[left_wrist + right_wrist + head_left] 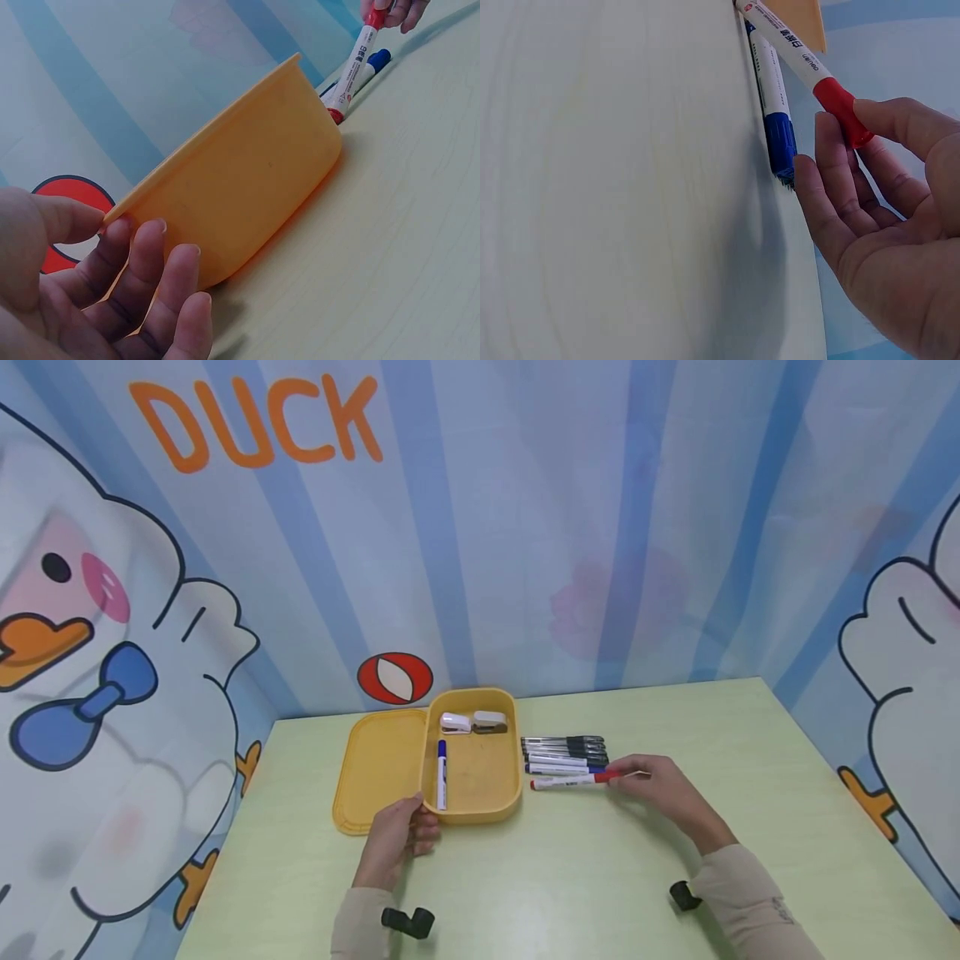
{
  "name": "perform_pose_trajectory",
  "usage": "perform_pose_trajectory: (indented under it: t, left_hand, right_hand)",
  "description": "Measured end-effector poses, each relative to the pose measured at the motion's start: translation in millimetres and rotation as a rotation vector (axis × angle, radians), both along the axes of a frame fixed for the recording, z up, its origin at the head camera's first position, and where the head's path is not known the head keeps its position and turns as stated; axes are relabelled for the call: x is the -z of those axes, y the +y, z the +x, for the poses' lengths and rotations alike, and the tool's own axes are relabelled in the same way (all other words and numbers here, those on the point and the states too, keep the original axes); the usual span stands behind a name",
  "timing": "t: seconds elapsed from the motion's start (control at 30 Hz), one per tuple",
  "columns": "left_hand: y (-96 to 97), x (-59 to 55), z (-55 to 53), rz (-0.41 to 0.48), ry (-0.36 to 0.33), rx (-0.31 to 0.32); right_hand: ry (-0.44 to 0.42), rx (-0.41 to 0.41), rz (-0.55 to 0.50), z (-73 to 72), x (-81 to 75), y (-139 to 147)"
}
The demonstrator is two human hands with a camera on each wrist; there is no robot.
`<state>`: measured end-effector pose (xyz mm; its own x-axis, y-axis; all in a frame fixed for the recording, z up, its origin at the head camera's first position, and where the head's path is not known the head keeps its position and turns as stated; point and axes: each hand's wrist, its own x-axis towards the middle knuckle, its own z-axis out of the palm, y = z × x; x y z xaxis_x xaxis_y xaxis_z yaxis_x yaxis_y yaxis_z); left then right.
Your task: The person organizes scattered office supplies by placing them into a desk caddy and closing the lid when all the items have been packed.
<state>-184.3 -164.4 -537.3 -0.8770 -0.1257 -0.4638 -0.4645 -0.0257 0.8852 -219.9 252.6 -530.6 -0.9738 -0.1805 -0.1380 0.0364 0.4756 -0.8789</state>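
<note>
A red-capped whiteboard marker (570, 782) is pinched by its cap between the thumb and fingers of my right hand (663, 787). In the right wrist view the marker (795, 49) slants above a blue-capped marker (771, 90) lying on the table. My left hand (401, 835) holds the near left corner of a yellow box (480, 817), with the thumb at its rim in the left wrist view. Inside the box, a blue-capped marker (442, 777) lies along the left wall, and two small staplers, one white (455, 722) and one white and dark (490, 722), sit at the back.
The box's yellow lid (378, 772) lies flat at its left, partly under or against the box. Several black pens (562, 746) lie in a row right of the box. Behind the table hangs a striped blue curtain (510, 527) with duck pictures.
</note>
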Motion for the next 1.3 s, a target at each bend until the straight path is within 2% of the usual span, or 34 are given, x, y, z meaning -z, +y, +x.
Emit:
perform_pose_trajectory:
  t: [0.3,0.67,1.13,1.3]
  left_hand:
    - [0.1,-0.6,0.1,-0.003,-0.003,-0.004]
    - [0.9,-1.2,1.0,0.013,0.005,-0.004]
    - [0.8,1.4,0.1,0.005,0.003,-0.010]
    - [1.2,1.1,0.2,0.001,0.002,-0.014]
  right_hand:
    - [-0.026,0.013,-0.020,1.3,-3.9,1]
    - [-0.036,0.028,-0.053,-4.6,-3.4,5]
    - [-0.082,0.021,-0.194,-8.7,-17.3,6]
    - [-0.081,0.026,-0.203,-9.4,-22.7,6]
